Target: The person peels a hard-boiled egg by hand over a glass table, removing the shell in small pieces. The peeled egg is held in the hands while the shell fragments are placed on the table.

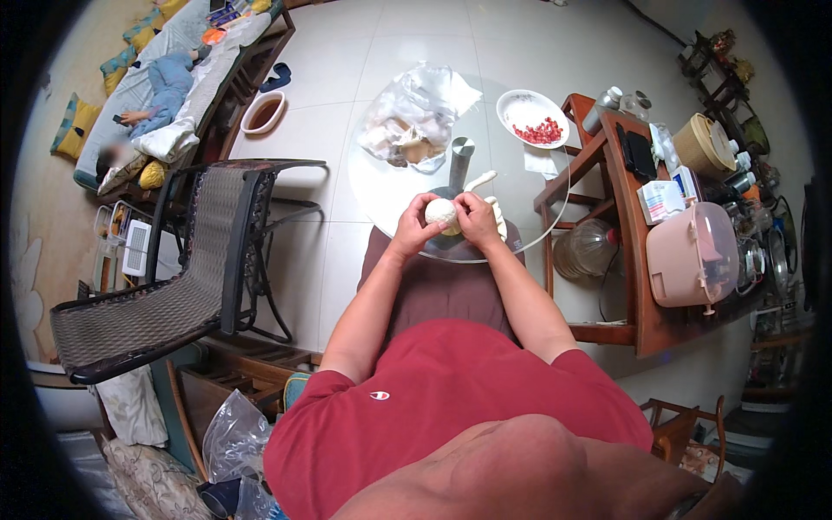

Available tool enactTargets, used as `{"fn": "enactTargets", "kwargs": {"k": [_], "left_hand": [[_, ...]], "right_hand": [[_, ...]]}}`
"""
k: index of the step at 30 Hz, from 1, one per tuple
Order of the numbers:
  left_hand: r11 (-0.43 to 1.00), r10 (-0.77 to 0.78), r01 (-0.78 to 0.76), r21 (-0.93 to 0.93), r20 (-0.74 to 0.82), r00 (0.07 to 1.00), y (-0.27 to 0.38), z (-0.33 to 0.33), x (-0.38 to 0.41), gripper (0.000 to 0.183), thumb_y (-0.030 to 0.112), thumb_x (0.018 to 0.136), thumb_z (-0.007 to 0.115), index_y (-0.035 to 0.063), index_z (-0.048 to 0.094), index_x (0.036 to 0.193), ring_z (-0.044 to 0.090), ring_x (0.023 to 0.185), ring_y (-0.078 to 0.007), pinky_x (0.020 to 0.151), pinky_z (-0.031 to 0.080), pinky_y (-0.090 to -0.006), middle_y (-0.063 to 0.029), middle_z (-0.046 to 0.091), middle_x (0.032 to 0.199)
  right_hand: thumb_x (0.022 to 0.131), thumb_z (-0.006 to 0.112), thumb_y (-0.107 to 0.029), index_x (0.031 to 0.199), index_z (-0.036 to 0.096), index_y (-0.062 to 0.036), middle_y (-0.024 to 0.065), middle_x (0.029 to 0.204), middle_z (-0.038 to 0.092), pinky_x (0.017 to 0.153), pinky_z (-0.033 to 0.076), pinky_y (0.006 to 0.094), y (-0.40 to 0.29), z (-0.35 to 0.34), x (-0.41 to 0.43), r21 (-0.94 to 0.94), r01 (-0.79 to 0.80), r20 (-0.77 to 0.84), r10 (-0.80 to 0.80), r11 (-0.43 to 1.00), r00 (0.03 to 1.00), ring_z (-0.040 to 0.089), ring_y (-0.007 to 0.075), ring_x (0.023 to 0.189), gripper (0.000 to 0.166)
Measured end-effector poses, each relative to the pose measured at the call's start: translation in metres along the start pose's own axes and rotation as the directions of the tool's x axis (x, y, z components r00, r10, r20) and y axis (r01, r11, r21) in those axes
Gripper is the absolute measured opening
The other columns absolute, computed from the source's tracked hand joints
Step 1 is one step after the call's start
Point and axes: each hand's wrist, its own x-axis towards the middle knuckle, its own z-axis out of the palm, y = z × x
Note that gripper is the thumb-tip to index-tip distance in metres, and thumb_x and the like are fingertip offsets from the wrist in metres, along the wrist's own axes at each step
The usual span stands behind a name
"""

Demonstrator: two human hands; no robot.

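A white ball point(441, 212) with a rough, textured surface sits between my two hands, above the near side of a round glass tabletop point(396, 208). My left hand point(415, 225) holds it from the left, thumb along the lower front. From the right, the bent fingers of my right hand point(478, 218) meet its edge; what their tips pinch is hidden. Something yellowish shows below the ball, too covered to name. Just beyond my right hand lies a cream-coloured, rope-like strip point(481, 181), and similar lumpy cream pieces point(499, 221) are beside that wrist.
A crumpled clear plastic bag point(416, 117) and a metal cylinder point(461, 159) are beyond my hands. Small red pieces point(543, 132) lie on a white plate point(520, 107). To the right is a wooden table point(640, 325) bearing a pink box point(682, 260); a reclining chair point(214, 234) stands left.
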Motion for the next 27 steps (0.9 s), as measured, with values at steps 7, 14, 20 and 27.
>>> {"fn": "enactTargets", "kwargs": {"k": [7,14,20,27], "left_hand": [[1.0,0.0,0.001,0.023,-0.012,1.0,0.0,-0.001,0.0,0.061,0.014,0.077,0.083,0.0027,0.049,0.128,0.058,0.11,-0.0168,0.098,0.05,-0.0322,-0.0063,0.057,0.118],[0.998,0.067,-0.067,0.0,-0.082,0.994,-0.003,0.0,0.001,0.062,0.005,0.08,0.08,0.0016,0.045,0.131,0.057,0.114,-0.0177,0.1,0.049,-0.0335,-0.0081,0.055,0.122],[0.989,0.143,-0.148,-0.005,-0.21,0.967,-0.005,0.005,0.001,0.063,0.001,0.083,0.077,0.0017,0.041,0.135,0.058,0.115,-0.0192,0.1,0.049,-0.0339,-0.0102,0.054,0.124],[0.996,0.086,-0.089,0.002,-0.278,0.957,-0.001,0.009,-0.001,0.066,0.0,0.087,0.074,0.0039,0.037,0.142,0.061,0.112,-0.02,0.096,0.052,-0.0332,-0.0124,0.055,0.126]], "right_hand": [[0.092,0.066,-0.016,0.09,0.065,-0.0021,0.0161,0.084,0.066,0.066,0.05,0.0405,0.001,0.001,0.0,0.008,0.0,0.003,0.0,1.0,1.0,0.065,0.0328,0.075,0.014],[0.092,0.065,-0.019,0.091,0.065,-0.0035,0.0151,0.086,0.066,0.069,0.051,0.042,0.002,0.0,0.0,-0.024,0.022,0.042,-0.021,0.999,0.999,0.065,0.0348,0.078,0.015],[0.088,0.066,-0.018,0.088,0.066,-0.0051,0.0126,0.084,0.066,0.069,0.051,0.0431,-0.001,-0.001,-0.002,-0.067,0.212,0.165,-0.199,0.975,0.966,0.065,0.0345,0.077,0.013],[0.083,0.073,-0.016,0.084,0.068,-0.006,0.0095,0.077,0.065,0.064,0.05,0.0383,-0.006,-0.008,-0.002,0.022,0.326,0.228,-0.322,0.945,0.919,0.065,0.0283,0.07,0.012]]}}
